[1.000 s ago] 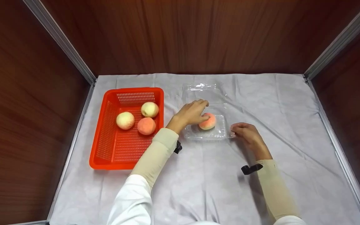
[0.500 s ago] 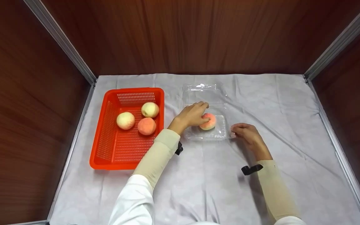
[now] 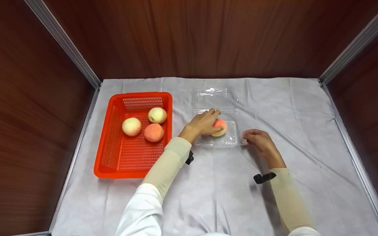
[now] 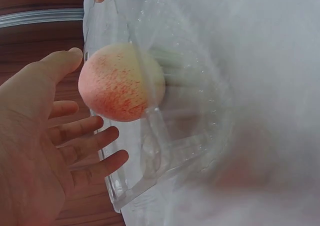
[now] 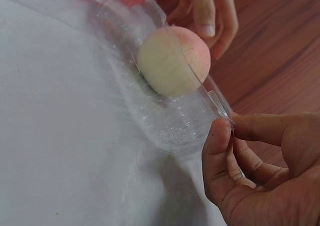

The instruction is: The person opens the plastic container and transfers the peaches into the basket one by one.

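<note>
A clear plastic clamshell box [image 3: 231, 133] lies with its lid [image 3: 213, 100] folded back, away from the person. Inside its base sits one peach [image 4: 117, 83], pink on top and pale yellow below. The left hand [image 3: 203, 124] is beside the peach, over the box's left part; in the left wrist view its fingers are spread and a small gap shows between thumb and fruit. At the box's right side, the right hand [image 5: 265, 166] pinches the plastic rim between thumb and forefinger. The left fingertips partly overlap the peach in the head view.
To the left stands a red perforated basket [image 3: 102, 157] with three more peaches: a pale one [image 3: 131, 127], another pale one [image 3: 157, 115] and an orange-pink one [image 3: 154, 132]. A grey cloth [image 3: 307, 137] covers the table. Brown wood panels [image 3: 208, 39] enclose the back and sides.
The left hand has shifted slightly right and toward the person, its thumb now lower on the near side of the peach. The right hand has stayed on the box rim.
</note>
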The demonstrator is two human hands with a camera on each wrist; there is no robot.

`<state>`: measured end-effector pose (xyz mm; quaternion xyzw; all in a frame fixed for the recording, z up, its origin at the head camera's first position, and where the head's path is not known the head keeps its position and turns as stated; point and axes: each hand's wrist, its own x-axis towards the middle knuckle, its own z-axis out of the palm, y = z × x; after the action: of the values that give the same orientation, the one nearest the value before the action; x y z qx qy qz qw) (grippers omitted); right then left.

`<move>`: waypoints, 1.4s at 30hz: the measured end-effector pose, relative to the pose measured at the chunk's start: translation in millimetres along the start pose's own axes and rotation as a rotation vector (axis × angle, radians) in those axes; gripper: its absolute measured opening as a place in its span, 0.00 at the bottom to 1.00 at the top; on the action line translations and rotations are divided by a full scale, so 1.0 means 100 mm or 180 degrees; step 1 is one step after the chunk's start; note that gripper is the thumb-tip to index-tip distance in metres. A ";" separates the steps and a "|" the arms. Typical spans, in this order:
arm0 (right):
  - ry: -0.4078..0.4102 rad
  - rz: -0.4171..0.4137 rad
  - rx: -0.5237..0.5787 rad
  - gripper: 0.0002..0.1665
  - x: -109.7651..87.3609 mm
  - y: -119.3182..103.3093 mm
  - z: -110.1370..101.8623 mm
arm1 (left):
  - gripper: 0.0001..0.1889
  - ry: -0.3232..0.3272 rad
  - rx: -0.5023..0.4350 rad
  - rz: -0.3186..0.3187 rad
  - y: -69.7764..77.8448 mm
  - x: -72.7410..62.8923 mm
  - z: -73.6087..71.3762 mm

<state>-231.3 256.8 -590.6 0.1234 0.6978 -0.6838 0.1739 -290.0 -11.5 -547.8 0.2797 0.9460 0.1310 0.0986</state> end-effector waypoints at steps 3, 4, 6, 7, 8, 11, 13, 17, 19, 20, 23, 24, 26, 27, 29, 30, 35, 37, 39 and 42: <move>0.0019 0.0001 0.0046 0.06 0.00 0.01 0.00 | 0.39 -0.0049 -0.0002 -0.0025 0.02 0.01 0.03; 0.0008 -0.0001 0.0041 0.05 0.00 0.01 0.00 | 0.40 -0.0066 -0.0009 -0.0031 0.03 0.01 0.04; 0.0019 -0.0005 0.0073 0.05 0.00 0.00 0.00 | 0.41 -0.0100 -0.0027 -0.0055 0.04 0.02 0.06; 0.0029 -0.0006 0.0086 0.05 0.00 0.00 0.01 | 0.41 -0.0110 -0.0025 -0.0063 0.05 0.03 0.06; 0.0018 -0.0012 0.0078 0.05 0.00 0.00 0.01 | 0.41 -0.0119 -0.0016 -0.0069 0.05 0.03 0.07; 0.0018 -0.0001 0.0081 0.07 0.00 0.00 0.01 | 0.41 -0.0117 -0.0020 -0.0054 0.06 0.04 0.09; 0.0013 0.0016 0.0074 0.08 0.00 0.00 0.01 | 0.41 -0.0124 -0.0006 -0.0036 0.07 0.05 0.11; -0.0007 0.0059 0.0082 0.09 0.02 0.00 -0.01 | 0.40 -0.0161 0.0004 -0.0061 0.08 0.06 0.13; -0.0017 0.0072 0.0074 0.09 0.04 0.00 -0.02 | 0.40 -0.0176 0.0016 -0.0076 0.09 0.06 0.14; -0.0026 0.0072 0.0061 0.10 0.05 0.01 -0.02 | 0.40 -0.0179 0.0018 -0.0077 0.09 0.06 0.15; -0.0030 0.0065 0.0039 0.10 0.06 0.01 -0.02 | 0.39 -0.0180 0.0061 -0.0063 0.10 0.07 0.16; -0.0024 0.0059 0.0032 0.10 0.06 0.01 -0.02 | 0.39 -0.0181 0.0069 -0.0055 0.10 0.06 0.17; -0.0026 0.0044 0.0040 0.09 0.04 0.00 -0.02 | 0.39 -0.0191 0.0093 -0.0052 0.11 0.06 0.18; -0.0018 0.0039 0.0049 0.08 0.03 0.00 -0.01 | 0.38 -0.0201 0.0104 -0.0052 0.11 0.07 0.19; 0.0004 0.0022 0.0048 0.07 0.02 -0.01 -0.01 | 0.38 -0.0222 0.0107 -0.0049 0.12 0.07 0.21; 0.0006 0.0009 0.0030 0.07 0.01 -0.01 -0.01 | 0.38 -0.0236 0.0103 -0.0048 0.12 0.07 0.22; -0.0002 -0.0022 0.0080 0.07 0.01 -0.01 0.00 | 0.37 -0.0288 0.0047 -0.0043 0.14 0.08 0.25; -0.0022 -0.0001 0.0143 0.07 0.01 -0.01 0.00 | 0.37 -0.0302 -0.0011 -0.0049 0.15 0.08 0.27; -0.0031 0.0012 0.0178 0.08 0.01 0.00 0.00 | 0.37 -0.0307 -0.0080 -0.0059 0.16 0.08 0.30; -0.0031 0.0003 0.0139 0.08 0.01 0.01 0.00 | 0.37 -0.0314 -0.0151 -0.0066 0.16 0.07 0.32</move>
<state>-231.7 256.6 -591.8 0.1243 0.6818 -0.6994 0.1749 -279.2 11.8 -573.8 0.2735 0.9395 0.1385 0.1531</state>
